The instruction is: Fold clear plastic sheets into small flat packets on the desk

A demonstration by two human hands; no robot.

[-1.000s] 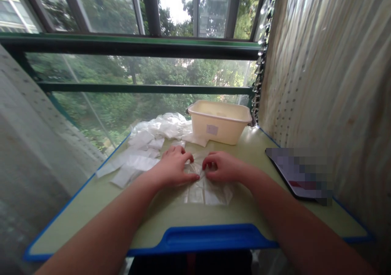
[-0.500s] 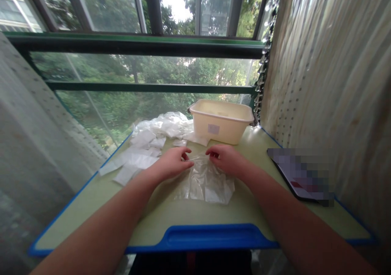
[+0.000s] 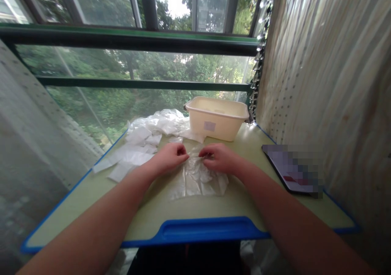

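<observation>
A clear, crinkled plastic bag [image 3: 194, 183] lies on the pale green table in front of me. My left hand [image 3: 171, 157] is at its upper left, thumb and fingertips pinched together on the film. On the other side, my right hand [image 3: 220, 157] has its fingers curled, gripping the bag's upper right part. A small gap separates the two hands. Beyond my left hand lies a heap of white, translucent plastic bags [image 3: 165, 122], with several flat white pieces [image 3: 130, 163] spread down its left side.
A cream plastic bin [image 3: 224, 124] with a small label stands at the table's back. A dark-edged, blurred-out device [image 3: 287, 171] rests on the right. The table [image 3: 146, 222] has a blue rim and a front tray [image 3: 207, 227]. Curtains hang on both sides, with a railed window behind.
My left fingers have closed into a pinch, and my right fingers have curled further over the bag. The bag's film has shifted and bunched. The whole view has moved slightly.
</observation>
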